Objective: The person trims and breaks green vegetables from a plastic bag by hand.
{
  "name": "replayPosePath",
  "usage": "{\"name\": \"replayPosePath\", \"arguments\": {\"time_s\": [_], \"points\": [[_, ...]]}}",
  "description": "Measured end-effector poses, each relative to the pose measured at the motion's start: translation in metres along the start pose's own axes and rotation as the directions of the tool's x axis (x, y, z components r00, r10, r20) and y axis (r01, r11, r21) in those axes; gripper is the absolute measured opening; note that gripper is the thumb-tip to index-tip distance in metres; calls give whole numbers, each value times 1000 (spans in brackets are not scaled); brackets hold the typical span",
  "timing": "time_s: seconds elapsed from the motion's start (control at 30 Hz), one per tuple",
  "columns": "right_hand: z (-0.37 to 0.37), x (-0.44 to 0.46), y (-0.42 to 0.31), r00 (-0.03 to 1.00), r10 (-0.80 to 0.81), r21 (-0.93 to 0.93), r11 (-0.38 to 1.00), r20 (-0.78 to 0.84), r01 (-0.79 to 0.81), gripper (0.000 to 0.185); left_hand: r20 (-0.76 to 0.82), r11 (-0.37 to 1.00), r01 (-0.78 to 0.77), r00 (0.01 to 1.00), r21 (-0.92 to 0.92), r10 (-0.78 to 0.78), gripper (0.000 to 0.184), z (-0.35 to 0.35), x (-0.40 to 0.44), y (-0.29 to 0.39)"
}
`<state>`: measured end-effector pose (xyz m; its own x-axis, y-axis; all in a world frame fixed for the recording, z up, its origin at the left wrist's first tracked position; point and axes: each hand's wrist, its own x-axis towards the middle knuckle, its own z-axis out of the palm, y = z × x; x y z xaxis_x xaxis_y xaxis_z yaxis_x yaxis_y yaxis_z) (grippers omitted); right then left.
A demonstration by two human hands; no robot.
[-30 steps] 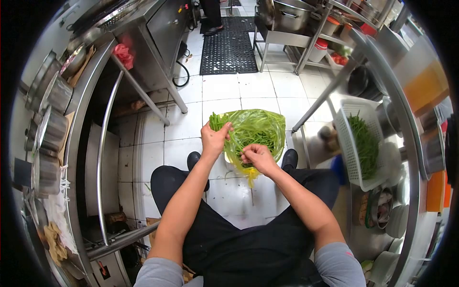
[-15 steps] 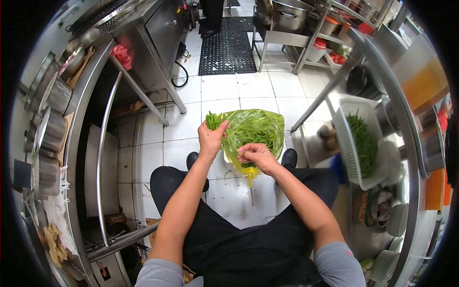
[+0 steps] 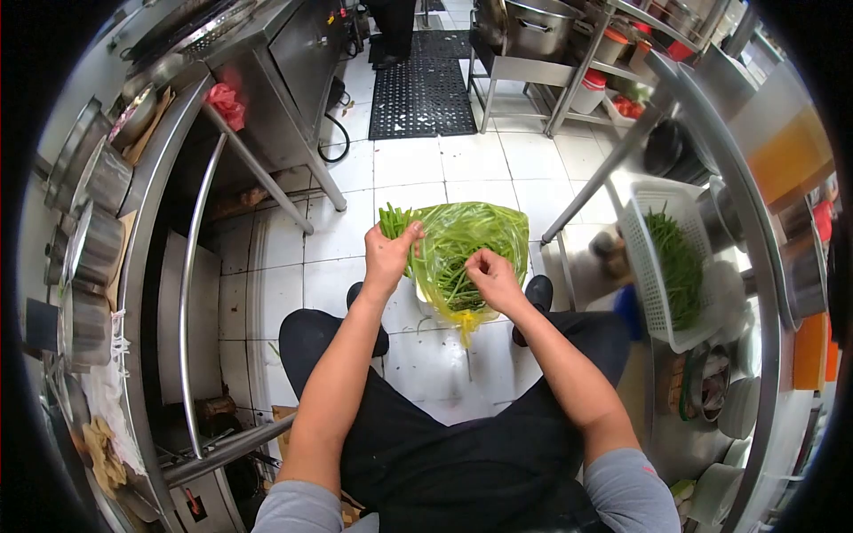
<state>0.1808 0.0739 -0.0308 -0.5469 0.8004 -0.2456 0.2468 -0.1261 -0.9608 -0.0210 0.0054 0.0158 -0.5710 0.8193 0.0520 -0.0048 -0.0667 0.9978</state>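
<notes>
My left hand (image 3: 388, 259) is closed around a bunch of green beans (image 3: 394, 218), whose upper ends stick up past the fingers at the left rim of a bag. The yellow-green plastic bag (image 3: 502, 222) lies open between my feet, with more green beans (image 3: 458, 282) inside and a knotted yellow end facing me. Over the bag's right side, my right hand (image 3: 494, 279) has its fingers pinched together. Whether anything is between those fingertips, I cannot make out. Part of a white container (image 3: 425, 293) shows beneath the bag.
A white perforated basket (image 3: 653, 293) of green beans stands on the metal shelf to my right. Metal pots (image 3: 96, 240) line the left shelf. Ahead, a black rubber mat (image 3: 422, 98) covers part of the tiled floor, and a person (image 3: 391, 31) stands at its far end.
My right hand has moved from near the left hand to the right, over the beans in the bag. My left hand has shifted slightly left, still gripping the bunch.
</notes>
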Motion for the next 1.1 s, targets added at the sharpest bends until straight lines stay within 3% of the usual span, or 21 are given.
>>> {"name": "replayPosePath", "arguments": {"time_s": [0.03,0.07,0.13,0.2,0.23,0.3,0.47,0.53,0.57,0.63,0.67,0.73,0.8,0.83,0.87,0.9,0.93,1.0,1.1], "points": [[-5,3,3,949,-313,-279,915,-30,292,14,85,997,52,995,-51,-48,12,0,0,0],[-9,5,5,807,-589,-531,674,31,513,15,173,989,109,981,-96,-91,12,0,0,0],[-10,4,-9,831,-556,-491,723,4,486,18,254,994,109,962,-6,-104,15,2,-3,-4],[-11,1,-22,958,-277,-149,953,-80,263,20,335,991,101,934,83,-124,20,7,-7,-6],[-12,3,-19,929,-366,-173,920,-64,351,24,376,986,108,915,127,-148,21,9,-10,-6],[-12,-2,-25,926,-377,-222,906,-35,361,22,459,979,103,871,175,-173,23,13,-14,-1],[-9,-10,-33,908,-409,-421,810,92,408,17,495,962,137,835,236,-241,15,18,-21,6],[-4,-9,-32,821,-564,-626,609,91,487,16,519,949,145,809,281,-277,15,18,-19,6],[0,-10,-32,824,-559,-627,611,91,484,16,525,941,88,811,326,-257,17,19,-18,7],[5,-12,-37,927,-368,-495,820,-71,287,14,531,931,33,814,365,-237,21,20,-16,5],[6,-12,-35,928,-366,-497,819,-67,287,14,512,925,8,831,379,-217,21,20,-16,5],[8,-7,-26,871,-488,-572,728,-47,377,12,485,919,-13,852,394,-196,21,17,-15,1],[7,6,-10,849,-527,-659,654,-42,373,13,507,893,-135,855,429,-114,17,15,-13,-5],[3,8,-3,827,-560,-738,575,-42,353,15,508,894,-134,854,428,-115,17,14,-13,-3],[-3,8,4,828,-559,-739,576,-44,349,15,448,901,-10,870,434,-206,17,11,-11,-2],[-8,4,-1,811,-585,-761,510,35,401,18,387,895,111,874,432,-295,18,9,-9,2],[-9,1,-5,788,-605,-775,440,119,454,20,386,895,110,875,431,-293,18,6,-6,-1],[-3,-2,3,819,-546,-764,450,174,462,20,382,946,136,891,293,-246,19,1,-2,-10],[13,-4,30,768,-512,-674,413,384,612,8,383,907,152,870,392,-311,20,1,-3,-7]]}}
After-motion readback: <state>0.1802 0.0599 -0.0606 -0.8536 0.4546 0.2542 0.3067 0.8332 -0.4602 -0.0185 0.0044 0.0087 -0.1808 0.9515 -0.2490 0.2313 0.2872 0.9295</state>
